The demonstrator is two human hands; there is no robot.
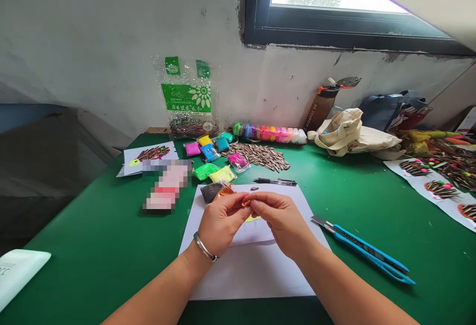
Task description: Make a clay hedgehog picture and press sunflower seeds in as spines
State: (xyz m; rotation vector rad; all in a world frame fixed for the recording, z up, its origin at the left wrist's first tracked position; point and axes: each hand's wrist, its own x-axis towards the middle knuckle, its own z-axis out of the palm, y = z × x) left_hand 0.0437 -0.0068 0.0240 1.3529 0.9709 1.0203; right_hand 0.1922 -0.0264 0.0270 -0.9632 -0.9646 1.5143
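Between the fingertips of both hands sits a small piece of orange modelling clay. My left hand is closed in a pinch on it, a silver bracelet at the wrist. From the other side my right hand pinches the same piece. Both hands hover over white paper, which bears a yellow shape with thin drawn lines, partly hidden by the hands. Just behind my left hand lie an opened orange clay packet and a dark clay packet. A single sunflower seed rests on the paper.
A pen lies at the paper's back edge. To the right is a blue utility knife, its blade toward the paper. Behind are a seed pile, several clay packets, a seed bag and a bottle. Seed pictures lie left.
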